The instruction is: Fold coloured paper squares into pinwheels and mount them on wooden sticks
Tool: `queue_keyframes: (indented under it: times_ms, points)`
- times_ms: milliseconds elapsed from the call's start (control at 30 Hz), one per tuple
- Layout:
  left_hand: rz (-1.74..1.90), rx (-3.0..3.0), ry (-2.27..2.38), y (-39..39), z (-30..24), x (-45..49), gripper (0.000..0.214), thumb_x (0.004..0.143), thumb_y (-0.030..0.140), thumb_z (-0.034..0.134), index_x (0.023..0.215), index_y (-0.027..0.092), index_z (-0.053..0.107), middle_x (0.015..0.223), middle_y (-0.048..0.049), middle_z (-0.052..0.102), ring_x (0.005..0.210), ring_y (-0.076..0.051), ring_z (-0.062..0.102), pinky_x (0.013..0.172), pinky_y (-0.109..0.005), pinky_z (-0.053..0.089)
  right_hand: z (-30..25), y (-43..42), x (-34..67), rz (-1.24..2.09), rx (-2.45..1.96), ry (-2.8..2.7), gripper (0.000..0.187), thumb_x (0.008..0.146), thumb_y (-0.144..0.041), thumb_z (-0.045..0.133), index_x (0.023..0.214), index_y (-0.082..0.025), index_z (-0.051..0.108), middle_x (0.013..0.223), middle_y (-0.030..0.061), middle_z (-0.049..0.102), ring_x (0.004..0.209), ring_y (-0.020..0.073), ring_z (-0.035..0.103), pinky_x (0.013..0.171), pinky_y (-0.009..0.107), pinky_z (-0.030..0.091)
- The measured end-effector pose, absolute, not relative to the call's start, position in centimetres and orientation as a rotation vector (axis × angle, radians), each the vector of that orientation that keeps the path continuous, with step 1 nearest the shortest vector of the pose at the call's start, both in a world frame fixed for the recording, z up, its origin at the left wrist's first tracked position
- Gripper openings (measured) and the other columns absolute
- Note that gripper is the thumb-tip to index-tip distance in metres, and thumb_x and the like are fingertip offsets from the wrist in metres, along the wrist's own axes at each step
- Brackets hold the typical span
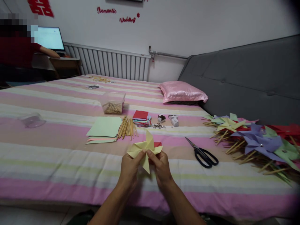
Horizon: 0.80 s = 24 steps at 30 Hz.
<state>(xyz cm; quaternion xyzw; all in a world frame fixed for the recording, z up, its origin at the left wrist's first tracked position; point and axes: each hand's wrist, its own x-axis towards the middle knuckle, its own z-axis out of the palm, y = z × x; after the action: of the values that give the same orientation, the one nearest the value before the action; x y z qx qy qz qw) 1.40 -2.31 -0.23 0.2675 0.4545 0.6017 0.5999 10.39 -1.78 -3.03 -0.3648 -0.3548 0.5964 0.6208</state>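
Both my hands hold a pale yellow paper pinwheel [145, 149] above the striped bed [58, 156]. My left hand [129, 170] pinches its left blade, fingers closed. My right hand [161, 167] grips the centre and right side, fingers closed too. A red piece [157, 144] shows just behind the pinwheel. Wooden sticks [127, 127] lie in a bundle just beyond, beside sheets of green and pink paper [105, 128].
Black scissors [203, 153] lie to the right. A heap of finished pinwheels on sticks [255, 140] fills the right side. Stacked coloured squares [141, 118], small pins [158, 126], two small boxes, a plastic tub of sticks [113, 103], a pink pillow [181, 91]. Another person sits far left at a screen.
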Motion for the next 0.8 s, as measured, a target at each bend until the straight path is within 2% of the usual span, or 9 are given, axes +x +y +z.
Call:
queue_keyframes:
  times_ms: [100,233,367,567,733,800]
  points:
    - [1.369,0.651,1.045,-2.4,-0.7,1.6,0.032,0.056,0.029,0.075,0.083,0.012,0.07,0.068,-0.0037,0.07,0.06,-0.015,0.062,0.057,-0.024,0.048,-2.9,-1.7,10.5,1.365,-0.824,-0.757,0.024,0.068,-0.033,0.071,0.082,-0.014,0.066,0.069,0.0042,0.067,0.062,0.0154,0.06,0.06,0.027,0.049]
    - [1.332,0.714,1.116,-2.2,-1.0,1.5,0.035,0.056,0.029,0.076,0.085,0.011,0.07,0.069,-0.0042,0.07,0.061,-0.016,0.061,0.056,-0.025,0.047,-2.6,-1.6,11.0,1.405,-0.794,-0.711,0.018,0.067,-0.029,0.072,0.075,-0.014,0.065,0.064,0.0018,0.066,0.056,0.0131,0.058,0.059,0.026,0.048]
    - [1.218,0.754,1.138,-2.1,-0.2,0.8,0.034,0.054,0.03,0.077,0.081,0.01,0.07,0.067,-0.0046,0.068,0.06,-0.015,0.059,0.056,-0.024,0.046,-2.5,-1.4,11.9,1.478,-0.799,-0.724,0.021,0.066,-0.03,0.072,0.076,-0.013,0.065,0.066,0.0038,0.067,0.055,0.0152,0.059,0.059,0.029,0.048]
    - [1.08,0.854,1.088,-2.1,1.3,-0.8,0.027,0.061,0.035,0.073,0.076,0.012,0.07,0.069,-0.0059,0.069,0.062,-0.014,0.06,0.057,-0.021,0.044,-2.1,-1.3,13.3,1.598,-0.873,-0.769,0.024,0.061,-0.029,0.074,0.076,-0.011,0.066,0.062,0.0038,0.066,0.055,0.0155,0.058,0.058,0.029,0.047]
    - [0.989,0.92,1.125,-2.5,1.4,-0.8,0.027,0.054,0.033,0.076,0.069,0.011,0.07,0.061,-0.0053,0.067,0.053,-0.013,0.057,0.05,-0.021,0.039,-2.2,-1.4,13.5,1.631,-0.939,-0.918,0.021,0.057,-0.027,0.076,0.06,-0.012,0.063,0.051,-0.0016,0.057,0.045,0.0085,0.046,0.048,0.021,0.039]
    - [0.975,0.939,1.142,-2.5,1.4,-0.7,0.026,0.053,0.033,0.076,0.066,0.011,0.07,0.056,-0.0041,0.065,0.048,-0.012,0.054,0.047,-0.02,0.036,-2.4,-1.3,13.6,1.631,-0.968,-0.97,0.021,0.058,-0.028,0.076,0.06,-0.011,0.063,0.051,-0.0022,0.056,0.044,0.0073,0.044,0.046,0.021,0.038]
